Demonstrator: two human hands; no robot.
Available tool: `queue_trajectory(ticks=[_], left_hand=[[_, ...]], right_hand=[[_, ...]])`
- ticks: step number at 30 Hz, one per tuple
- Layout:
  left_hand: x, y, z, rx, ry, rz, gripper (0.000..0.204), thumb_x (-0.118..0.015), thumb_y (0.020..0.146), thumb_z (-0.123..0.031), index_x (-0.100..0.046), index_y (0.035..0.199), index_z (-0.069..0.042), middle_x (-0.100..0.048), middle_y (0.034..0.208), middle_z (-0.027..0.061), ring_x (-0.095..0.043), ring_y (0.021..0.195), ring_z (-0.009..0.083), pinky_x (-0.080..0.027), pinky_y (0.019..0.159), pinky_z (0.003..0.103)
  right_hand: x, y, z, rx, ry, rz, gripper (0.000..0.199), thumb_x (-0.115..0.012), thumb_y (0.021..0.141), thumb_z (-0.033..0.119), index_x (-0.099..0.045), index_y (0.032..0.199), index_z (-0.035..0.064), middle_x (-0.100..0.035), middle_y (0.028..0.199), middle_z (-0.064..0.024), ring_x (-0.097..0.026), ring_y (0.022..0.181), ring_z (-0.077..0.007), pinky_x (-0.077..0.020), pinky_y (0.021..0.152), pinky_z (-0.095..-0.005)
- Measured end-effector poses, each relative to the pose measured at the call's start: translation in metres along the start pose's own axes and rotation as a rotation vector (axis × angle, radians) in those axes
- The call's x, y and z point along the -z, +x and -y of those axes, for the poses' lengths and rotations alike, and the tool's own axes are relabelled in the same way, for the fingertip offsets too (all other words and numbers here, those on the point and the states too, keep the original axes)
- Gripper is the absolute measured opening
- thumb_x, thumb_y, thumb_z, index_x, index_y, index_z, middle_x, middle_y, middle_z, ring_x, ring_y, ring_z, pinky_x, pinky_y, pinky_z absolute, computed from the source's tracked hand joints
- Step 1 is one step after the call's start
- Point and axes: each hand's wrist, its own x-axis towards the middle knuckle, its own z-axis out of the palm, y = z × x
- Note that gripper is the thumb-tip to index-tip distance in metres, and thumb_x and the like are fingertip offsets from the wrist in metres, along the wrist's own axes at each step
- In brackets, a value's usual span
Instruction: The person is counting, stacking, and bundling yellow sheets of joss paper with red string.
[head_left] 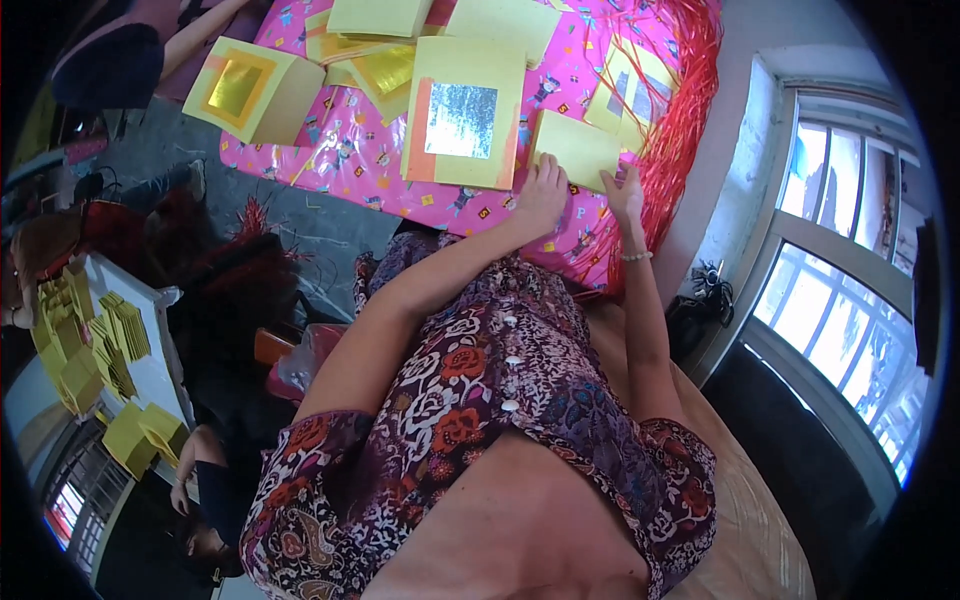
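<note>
A plain yellow folded card (pixel 577 150) lies tilted on the pink printed table cover (pixel 350 165). My left hand (pixel 543 195) is on its lower left edge, fingers together and bent over it. At its right corner, my right hand (pixel 627 195) pinches the card between thumb and fingers. Just left of it is a larger yellow card (pixel 465 60) with orange edges and a shiny silver square. Beyond my right hand, another yellow card (pixel 605 105) with a silver patch lies partly covered.
Red shiny strands (pixel 685 130) hang along the table's right side. More yellow cards (pixel 385 70), some with gold squares, lie at the far side. Another person's arm (pixel 200 35) reaches in at upper left. On the left, a white table (pixel 125 285) bears yellow card stacks, with people beside it.
</note>
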Motion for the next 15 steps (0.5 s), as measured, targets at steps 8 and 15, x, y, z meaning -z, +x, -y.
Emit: queue_trajectory(ticks=[8,15], left_hand=[[0.106,-0.024,0.01,-0.12,-0.538,0.045,0.044,-0.066,0.075,-0.007,-0.054,0.117,0.0,-0.055,0.116,0.0174,-0.054,0.107,0.0331,-0.047,0.091,0.04],[0.149,-0.066,0.112,-0.063,-0.528,-0.129,0.04,-0.073,0.073,-0.009,-0.061,0.111,-0.01,-0.061,0.102,0.0101,-0.057,0.099,0.0321,-0.048,0.085,0.042]], right_hand=[[0.048,-0.003,0.121,0.191,0.091,-0.018,0.024,-0.066,0.088,0.012,-0.061,0.109,0.0008,-0.062,0.105,-0.0156,-0.063,0.095,-0.0293,-0.0522,0.078,-0.0359],[0.009,-0.034,0.193,0.696,-0.139,0.299,0.035,-0.072,0.083,0.02,-0.06,0.112,0.0049,-0.062,0.101,-0.0133,-0.06,0.096,-0.0318,-0.0496,0.083,-0.0398]])
